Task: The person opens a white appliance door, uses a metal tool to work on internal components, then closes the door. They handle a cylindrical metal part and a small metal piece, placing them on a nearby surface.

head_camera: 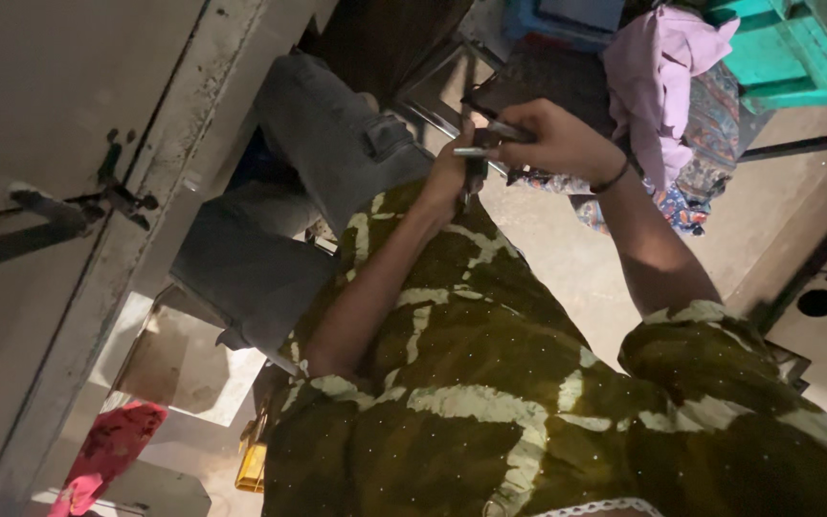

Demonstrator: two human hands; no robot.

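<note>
A pale concrete floor fills the middle right of the frame; a heap of pink and patterned cloth lies on it, upper right.

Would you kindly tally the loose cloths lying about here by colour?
Pink cloth: 1
Red cloth: 1
Patterned cloth: 1
Total: 3
</note>
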